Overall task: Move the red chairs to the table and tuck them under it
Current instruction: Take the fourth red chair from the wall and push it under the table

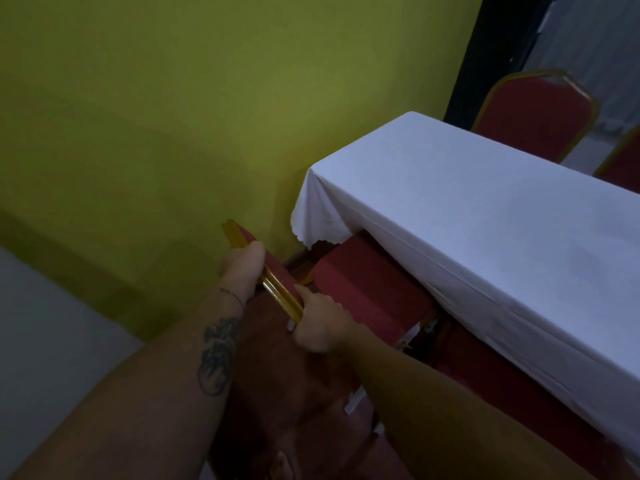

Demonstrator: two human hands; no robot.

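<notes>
A red chair (363, 289) with a gold frame stands at the near side of the table (467, 209), its seat partly under the white cloth's hanging edge. My left hand (244, 268) grips the top rail of the chair's backrest near its far end. My right hand (317, 327) grips the same gold rail closer to me. Part of the backrest is hidden by my forearms. A second red chair (540, 116) stands at the table's far side, and the edge of a third red chair (623, 157) shows at the right border.
A yellow-green wall (173, 116) runs close along the left, right by the table's end. A dark vertical strip (485, 57) stands behind the table's far corner. Pale floor (41, 341) shows at the lower left.
</notes>
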